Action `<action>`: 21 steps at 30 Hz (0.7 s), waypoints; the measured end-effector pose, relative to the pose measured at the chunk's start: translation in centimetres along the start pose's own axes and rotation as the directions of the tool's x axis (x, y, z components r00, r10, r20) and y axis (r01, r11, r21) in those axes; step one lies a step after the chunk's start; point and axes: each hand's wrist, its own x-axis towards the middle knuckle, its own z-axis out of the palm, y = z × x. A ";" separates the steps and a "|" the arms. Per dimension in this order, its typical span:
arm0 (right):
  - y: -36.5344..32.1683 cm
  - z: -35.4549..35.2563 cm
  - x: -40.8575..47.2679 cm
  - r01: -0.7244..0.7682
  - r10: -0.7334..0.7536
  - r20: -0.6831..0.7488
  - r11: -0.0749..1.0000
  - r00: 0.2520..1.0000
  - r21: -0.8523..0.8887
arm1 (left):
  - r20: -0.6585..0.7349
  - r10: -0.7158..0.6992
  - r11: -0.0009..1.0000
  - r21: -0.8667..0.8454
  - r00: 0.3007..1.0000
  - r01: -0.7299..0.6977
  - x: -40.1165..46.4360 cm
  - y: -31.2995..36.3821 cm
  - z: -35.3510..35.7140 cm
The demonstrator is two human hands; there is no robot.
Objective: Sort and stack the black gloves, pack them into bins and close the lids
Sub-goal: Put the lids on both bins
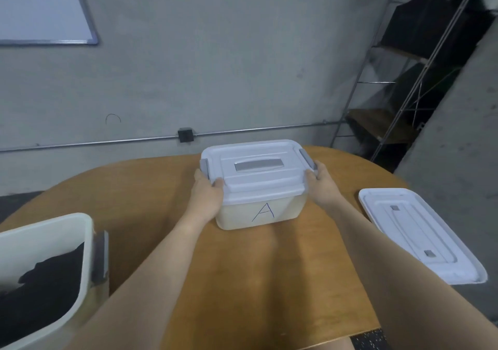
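Observation:
A white bin marked "A" [258, 215] stands at the far middle of the wooden table [242, 282], its lid [256, 166] on top with a grey handle. My left hand [206, 190] grips the bin's left end, thumb on the lid's corner by the grey latch [204, 167]. My right hand [322, 185] grips the right end by the other latch [307, 158]. At the near left an open white bin [80, 242] holds black gloves [43, 290]. A loose white lid [420, 236] lies upside down on the table's right side.
A grey concrete wall with a conduit and a black junction box [185, 134] runs behind the table. A metal shelf rack [404, 80] stands at the back right. A whiteboard [40, 7] hangs at the upper left.

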 end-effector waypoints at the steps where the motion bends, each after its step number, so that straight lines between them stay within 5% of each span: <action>1: 0.0 0.1 0.4 -0.001 0.001 -0.007 1.000 1.000 -0.010 | -0.008 -0.001 1.000 0.019 1.000 0.001 0.3 0.1 0.2; 7: -1.0 -0.7 0.8 0.025 -0.020 0.067 0.997 0.998 -0.077 | -0.043 -0.048 0.987 0.154 0.998 0.054 0.9 1.4 0.5; 9: -0.2 -2.1 -0.6 0.045 -0.030 0.118 0.991 0.993 -0.129 | -0.068 0.000 0.949 0.315 0.998 0.022 1.2 1.4 0.2; 13: 5.6 -6.9 -3.7 0.095 -0.025 0.141 0.847 0.990 -0.524 | -0.155 0.454 0.694 0.678 0.877 -0.240 -0.6 1.6 2.2; 18: 12.9 -13.3 -8.3 0.055 0.035 0.091 0.570 0.995 -0.820 | 0.106 0.719 0.561 0.496 0.687 -0.663 -6.5 3.9 8.7; 21: 16.3 -15.1 -11.3 0.038 0.008 0.052 0.565 0.999 -0.824 | 0.272 0.730 0.495 0.423 0.627 -0.759 -8.6 3.8 12.9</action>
